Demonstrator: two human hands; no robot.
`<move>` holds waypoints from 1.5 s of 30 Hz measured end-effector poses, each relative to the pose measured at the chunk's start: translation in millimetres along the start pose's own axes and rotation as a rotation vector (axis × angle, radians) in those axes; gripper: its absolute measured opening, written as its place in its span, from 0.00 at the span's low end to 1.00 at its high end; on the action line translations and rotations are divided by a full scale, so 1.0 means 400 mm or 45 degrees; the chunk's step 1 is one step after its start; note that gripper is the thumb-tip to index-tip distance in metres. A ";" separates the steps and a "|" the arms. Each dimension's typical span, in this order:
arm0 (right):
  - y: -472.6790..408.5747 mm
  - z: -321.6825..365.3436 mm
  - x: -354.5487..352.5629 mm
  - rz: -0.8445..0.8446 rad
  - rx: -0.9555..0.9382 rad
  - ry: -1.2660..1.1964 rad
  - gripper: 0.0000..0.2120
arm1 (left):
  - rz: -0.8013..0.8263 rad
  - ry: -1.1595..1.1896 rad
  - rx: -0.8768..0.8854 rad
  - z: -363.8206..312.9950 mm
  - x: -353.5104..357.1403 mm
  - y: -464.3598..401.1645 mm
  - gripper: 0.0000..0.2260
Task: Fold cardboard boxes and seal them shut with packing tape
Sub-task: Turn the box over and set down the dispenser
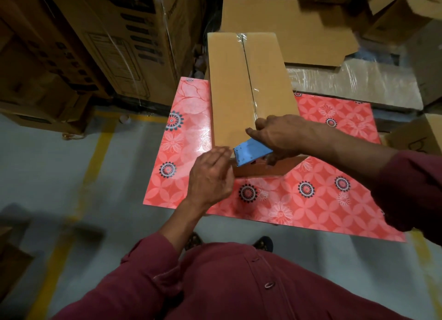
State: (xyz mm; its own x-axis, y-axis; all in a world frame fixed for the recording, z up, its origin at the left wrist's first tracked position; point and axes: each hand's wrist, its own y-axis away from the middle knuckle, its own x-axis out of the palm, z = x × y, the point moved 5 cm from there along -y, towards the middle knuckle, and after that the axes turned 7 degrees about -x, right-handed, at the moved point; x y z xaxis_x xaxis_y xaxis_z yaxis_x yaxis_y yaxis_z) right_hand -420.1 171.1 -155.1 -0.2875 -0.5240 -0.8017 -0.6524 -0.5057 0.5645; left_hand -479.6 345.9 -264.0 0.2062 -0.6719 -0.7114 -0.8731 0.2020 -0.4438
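Stacked cartons point(124, 44) behind box point(239, 90), right fingers point(260, 130) grasping dispenser point(250, 153), left hand point(210, 176) relaxed.

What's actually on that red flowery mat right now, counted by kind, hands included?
Cardboard box with its top flaps closed: 1
Blue tape dispenser, at the box's near edge: 1
Hands: 2, the right hand holding the dispenser, the left hand by the box's near corner
Total: 4, all over the red mat
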 end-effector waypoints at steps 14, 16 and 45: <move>0.083 -0.026 0.001 0.064 -0.124 -0.045 0.32 | 0.269 0.037 0.084 0.075 -0.005 0.009 0.24; 0.110 -0.052 0.006 0.096 -0.122 -0.018 0.32 | 0.284 0.033 0.077 0.074 -0.006 0.007 0.23; 0.190 -0.165 0.140 -0.101 -0.165 0.023 0.26 | 0.522 -0.374 0.401 -0.105 0.195 -0.053 0.43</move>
State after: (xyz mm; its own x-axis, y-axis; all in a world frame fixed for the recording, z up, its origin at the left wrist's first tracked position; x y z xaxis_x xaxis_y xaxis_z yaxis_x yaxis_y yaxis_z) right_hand -439.5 58.0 -144.0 -0.2251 -0.4905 -0.8418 -0.5760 -0.6298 0.5211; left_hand -463.7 259.3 -287.3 0.0328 -0.2780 -0.9600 -0.7437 0.6349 -0.2092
